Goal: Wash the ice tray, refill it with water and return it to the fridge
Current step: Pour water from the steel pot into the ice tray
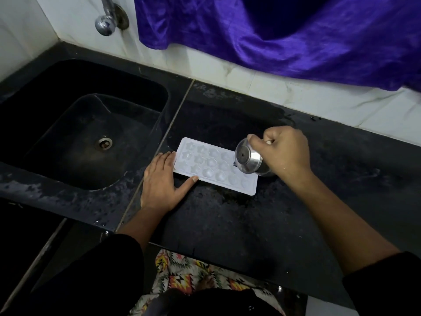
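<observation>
The ice tray point(214, 166) is seen in plain white, its moulds patterned as stars and rounded flowers. A silvery, mirror-like sheen is shown by the steel cup point(249, 159), and the same chrome tone is carried by the tap point(105, 23) and the drain ring point(105, 142). The countertop point(227, 220) is rendered in black, mottled with pale grey speckles; the sink point(68, 110) is coloured a matching black. The wall tiles point(250, 78) are white, faintly veined with grey. A glossy violet-purple is displayed by the hanging cloth point(273, 35). The sleeves point(114, 270) are black, while the garment point(180, 272) below is printed with a geometric zigzag pattern in cream, yellow, red and black.
</observation>
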{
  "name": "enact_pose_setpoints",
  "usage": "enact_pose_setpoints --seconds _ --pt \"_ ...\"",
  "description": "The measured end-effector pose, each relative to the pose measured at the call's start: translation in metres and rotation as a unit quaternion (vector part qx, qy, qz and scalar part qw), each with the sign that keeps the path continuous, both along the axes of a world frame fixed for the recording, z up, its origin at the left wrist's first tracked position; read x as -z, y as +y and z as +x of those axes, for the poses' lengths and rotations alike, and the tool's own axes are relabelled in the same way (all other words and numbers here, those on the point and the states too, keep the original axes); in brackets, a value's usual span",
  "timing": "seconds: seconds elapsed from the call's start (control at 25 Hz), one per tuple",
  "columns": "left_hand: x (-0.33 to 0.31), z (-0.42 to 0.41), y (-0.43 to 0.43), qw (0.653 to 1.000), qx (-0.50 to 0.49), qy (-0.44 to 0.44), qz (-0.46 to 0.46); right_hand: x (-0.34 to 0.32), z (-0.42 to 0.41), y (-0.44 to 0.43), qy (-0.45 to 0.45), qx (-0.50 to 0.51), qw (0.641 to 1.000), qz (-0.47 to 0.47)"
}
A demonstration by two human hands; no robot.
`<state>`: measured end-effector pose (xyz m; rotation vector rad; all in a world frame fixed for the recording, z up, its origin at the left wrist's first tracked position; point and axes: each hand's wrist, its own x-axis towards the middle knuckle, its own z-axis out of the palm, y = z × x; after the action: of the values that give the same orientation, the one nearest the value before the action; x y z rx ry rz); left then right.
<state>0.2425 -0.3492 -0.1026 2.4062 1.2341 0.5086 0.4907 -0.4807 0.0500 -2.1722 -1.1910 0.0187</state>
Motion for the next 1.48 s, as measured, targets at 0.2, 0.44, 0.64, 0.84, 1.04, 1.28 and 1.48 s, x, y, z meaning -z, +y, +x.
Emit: enact_pose_setpoints --seconds 0.2,0.44,0.64,0.84,1.04,1.28,1.48 --pt "0.003 -0.001 0.001 1.000 -0.004 0.003 0.005 0.003 -0.015 0.014 -0.137 -0.032 0.987 -0.076" --pt "0.003 0.001 0.001 1.000 -0.003 0.007 0.005 0.003 -0.002 0.008 -0.062 -0.009 0.997 -0.039" --pt "0.003 0.000 0.001 1.000 -0.001 0.005 0.006 0.012 0.021 -0.015 0.230 0.054 0.964 0.122" --pt "0.003 0.000 0.001 1.000 -0.002 0.008 0.003 0.010 0.024 -0.015 0.366 0.084 0.907 0.191" --pt "0.003 0.000 0.001 1.000 0.000 0.005 0.008 -0.003 0.009 0.016 0.184 -0.005 0.976 0.115" --pt "0.002 0.000 0.001 1.000 0.000 0.010 0.006 0.003 -0.020 0.042 -0.088 -0.057 0.993 -0.051" --pt "0.002 0.000 0.000 1.000 -0.003 0.006 0.012 0.007 -0.030 0.052 -0.163 -0.083 0.979 -0.090"
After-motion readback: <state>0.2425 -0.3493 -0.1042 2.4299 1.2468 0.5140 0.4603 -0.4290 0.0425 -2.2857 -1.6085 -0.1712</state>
